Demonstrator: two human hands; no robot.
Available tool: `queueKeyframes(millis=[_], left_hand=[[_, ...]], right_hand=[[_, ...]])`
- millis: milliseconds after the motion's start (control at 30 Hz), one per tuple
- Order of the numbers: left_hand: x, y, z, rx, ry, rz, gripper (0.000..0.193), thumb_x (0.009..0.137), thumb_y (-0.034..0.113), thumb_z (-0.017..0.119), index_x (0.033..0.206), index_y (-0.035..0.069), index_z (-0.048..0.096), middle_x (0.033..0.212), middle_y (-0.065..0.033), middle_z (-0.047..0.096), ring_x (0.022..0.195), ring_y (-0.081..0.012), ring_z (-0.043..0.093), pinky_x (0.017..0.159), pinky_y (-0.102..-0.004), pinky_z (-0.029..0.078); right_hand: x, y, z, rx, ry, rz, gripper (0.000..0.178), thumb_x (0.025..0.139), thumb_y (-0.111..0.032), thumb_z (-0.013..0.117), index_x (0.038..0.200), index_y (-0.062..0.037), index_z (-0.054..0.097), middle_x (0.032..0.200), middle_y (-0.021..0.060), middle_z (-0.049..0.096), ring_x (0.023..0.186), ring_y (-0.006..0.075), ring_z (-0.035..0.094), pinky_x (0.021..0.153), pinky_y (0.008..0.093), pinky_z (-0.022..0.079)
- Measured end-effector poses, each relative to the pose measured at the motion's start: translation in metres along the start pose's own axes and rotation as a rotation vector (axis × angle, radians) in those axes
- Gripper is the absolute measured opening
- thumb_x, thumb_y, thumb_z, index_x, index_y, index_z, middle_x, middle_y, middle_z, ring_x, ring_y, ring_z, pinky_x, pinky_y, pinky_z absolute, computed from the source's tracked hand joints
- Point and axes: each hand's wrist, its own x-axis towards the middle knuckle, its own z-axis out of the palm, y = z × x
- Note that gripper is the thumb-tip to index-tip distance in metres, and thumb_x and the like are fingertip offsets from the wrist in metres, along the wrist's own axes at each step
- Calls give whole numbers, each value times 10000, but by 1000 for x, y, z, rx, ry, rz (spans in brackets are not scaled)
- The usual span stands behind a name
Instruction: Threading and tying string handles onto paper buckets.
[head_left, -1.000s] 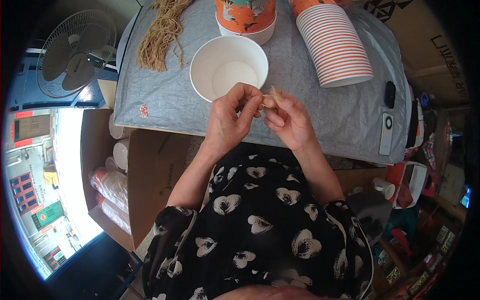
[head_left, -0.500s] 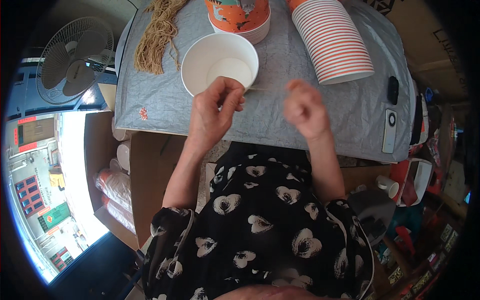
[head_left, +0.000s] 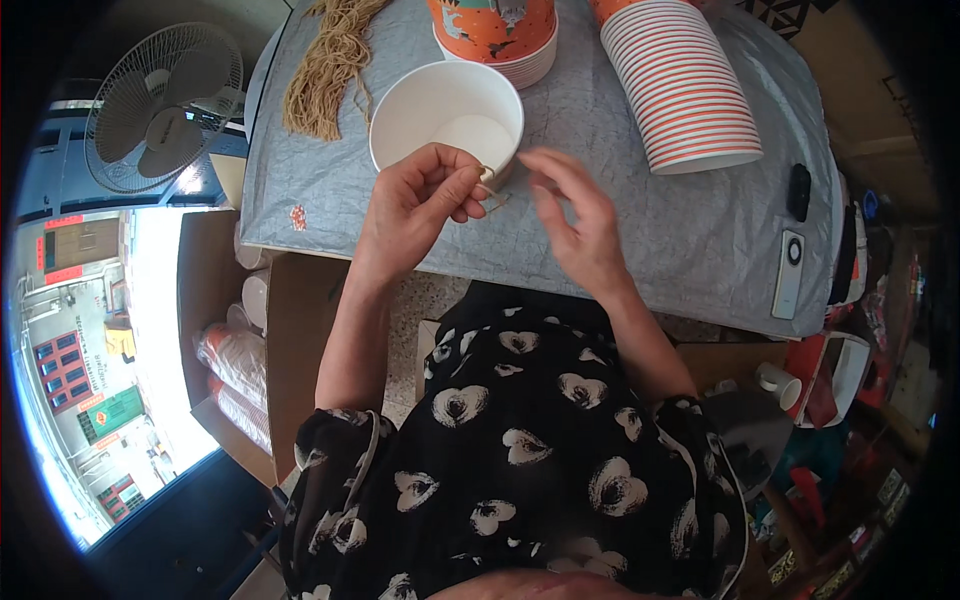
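Fingers of the left hand (head_left: 408,212) pinched the string (head_left: 491,192) at the near side of the cup (head_left: 402,112), while the right hand (head_left: 585,225), a little blurred, stood beside with fingers and thumb apart.

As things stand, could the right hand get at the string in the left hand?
Probably yes: the right hand is open nearby, the string sticks out from the left hand, and nothing visible blocks the gap between them.

small workroom, stacked paper tubs (head_left: 688,95), packed carton (head_left: 312,325)
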Motion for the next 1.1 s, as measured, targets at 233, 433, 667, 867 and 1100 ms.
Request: queueKeyframes(millis=[233,433,667,867,1100], left_hand=[[9,-2,-16,-33,37,-5,186,1007,155,612,1070,-19,633,881,-56,701,774,-95,669,669,-214,519],[21,3,-16,5,81,-8,200,1005,156,614,1061,-35,633,883,-77,707,778,-99,682,659,-203,541],[5,-10,16,64,362,74,117,982,45,589,1043,-54,608,871,-117,700,724,-160,727,571,-237,573],[0,-22,30,299,363,256,70,968,40,595,957,-27,578,755,-114,673,674,-175,722,572,-299,554],[9,-19,-15,443,77,322,50,964,37,603,942,-5,587,753,-79,667,663,-158,703,597,-276,547]], right_hand=[[59,20,23,98,-299,-72,324,980,-13,501,1292,-7,586,1298,107,616,1206,228,590,1000,325,476],[86,-7,15,296,-476,257,307,1017,-215,568,1237,-13,636,902,10,656,729,53,570,642,218,473],[86,1,10,146,-655,420,252,980,-263,641,919,-26,703,668,-56,572,598,15,476,525,191,369],[69,-3,-1,138,-566,287,228,933,-164,673,783,7,654,630,-33,557,586,32,460,524,238,377],[54,-19,-27,-87,-448,326,162,895,-90,665,777,19,643,624,-37,552,575,28,464,517,234,384]])
